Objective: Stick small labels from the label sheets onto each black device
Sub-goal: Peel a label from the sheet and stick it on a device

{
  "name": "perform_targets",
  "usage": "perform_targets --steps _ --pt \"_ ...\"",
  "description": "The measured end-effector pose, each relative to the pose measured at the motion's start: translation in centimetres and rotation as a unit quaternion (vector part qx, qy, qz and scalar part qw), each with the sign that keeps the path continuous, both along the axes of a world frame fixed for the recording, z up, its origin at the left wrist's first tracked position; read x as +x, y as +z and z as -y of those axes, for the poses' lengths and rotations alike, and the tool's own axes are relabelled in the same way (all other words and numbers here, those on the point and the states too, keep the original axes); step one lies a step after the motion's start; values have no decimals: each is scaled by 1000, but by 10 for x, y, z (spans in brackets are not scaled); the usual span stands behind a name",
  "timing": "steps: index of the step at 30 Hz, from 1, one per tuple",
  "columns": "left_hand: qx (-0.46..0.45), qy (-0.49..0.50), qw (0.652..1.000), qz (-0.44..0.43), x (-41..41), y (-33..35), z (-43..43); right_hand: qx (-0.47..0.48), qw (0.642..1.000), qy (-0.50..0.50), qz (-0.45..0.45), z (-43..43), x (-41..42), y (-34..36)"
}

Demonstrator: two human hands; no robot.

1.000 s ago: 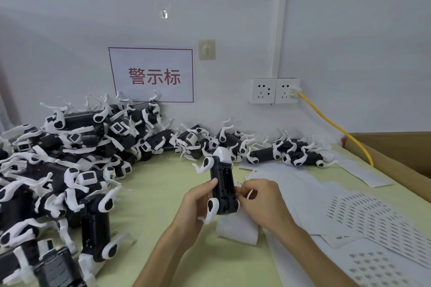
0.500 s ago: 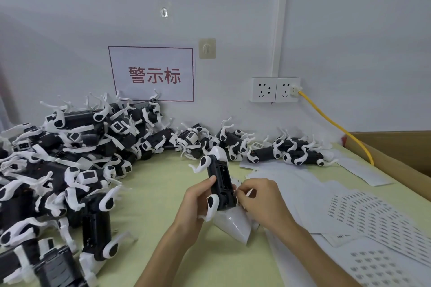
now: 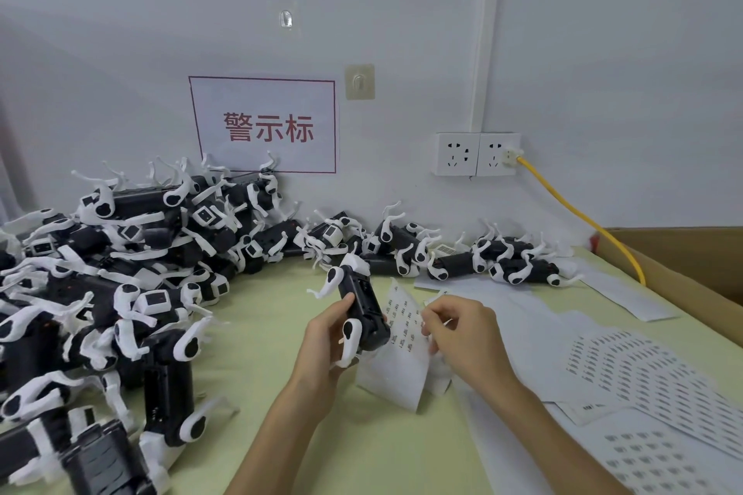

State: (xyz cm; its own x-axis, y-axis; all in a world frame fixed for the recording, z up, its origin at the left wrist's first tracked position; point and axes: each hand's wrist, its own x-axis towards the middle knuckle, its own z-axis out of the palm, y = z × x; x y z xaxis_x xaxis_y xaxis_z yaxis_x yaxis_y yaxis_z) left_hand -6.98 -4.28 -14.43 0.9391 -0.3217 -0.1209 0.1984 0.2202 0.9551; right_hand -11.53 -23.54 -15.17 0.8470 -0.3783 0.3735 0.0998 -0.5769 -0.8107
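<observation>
Clamped in the left grip [image 3: 329,338]: a black box-shaped plastic device with white legs [image 3: 364,313], tilted, over the pale green tabletop [image 3: 273,326]. Pinched in the right grip [image 3: 462,338], just right of that device: a curled white label sheet [image 3: 402,370]. Bare room nearer than both grips. Leftward, a heap of black-and-white devices [image 3: 120,273]; rightward, flat white label sheets [image 3: 643,382], then a brown cardboard box [image 3: 683,265] along the edge.

We now have the label sheet [image 3: 402,334] raised off the counter [image 3: 261,334], standing on edge between the black device [image 3: 362,305] and our right hand [image 3: 466,338]. That hand's fingertips have left the device's side and pinch at the sheet's printed face. Our left hand [image 3: 325,342] tilts the device further, its top leaning left.
</observation>
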Motion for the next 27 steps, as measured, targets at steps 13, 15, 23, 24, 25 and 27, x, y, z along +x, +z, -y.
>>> perform_targets --steps 13,15,23,24,25,27 --pt "-105 -68 992 -34 4 12 -14 -18 991 66 111 -7 -6 4" --pt "-115 -90 988 -52 2 14 -14 -20 989 77 122 -6 -5 3" --pt "-164 -119 977 -67 4 11 -12 -39 983 97 150 -6 -5 3" --pt "-168 -113 977 -67 5 10 -12 -41 983 96 153 -5 -4 3" --pt "-173 -107 977 -67 6 10 -12 -41 983 96 154 -5 -4 3" --pt "-179 -94 977 -66 6 9 -11 -38 983 97 149 -4 -5 3"
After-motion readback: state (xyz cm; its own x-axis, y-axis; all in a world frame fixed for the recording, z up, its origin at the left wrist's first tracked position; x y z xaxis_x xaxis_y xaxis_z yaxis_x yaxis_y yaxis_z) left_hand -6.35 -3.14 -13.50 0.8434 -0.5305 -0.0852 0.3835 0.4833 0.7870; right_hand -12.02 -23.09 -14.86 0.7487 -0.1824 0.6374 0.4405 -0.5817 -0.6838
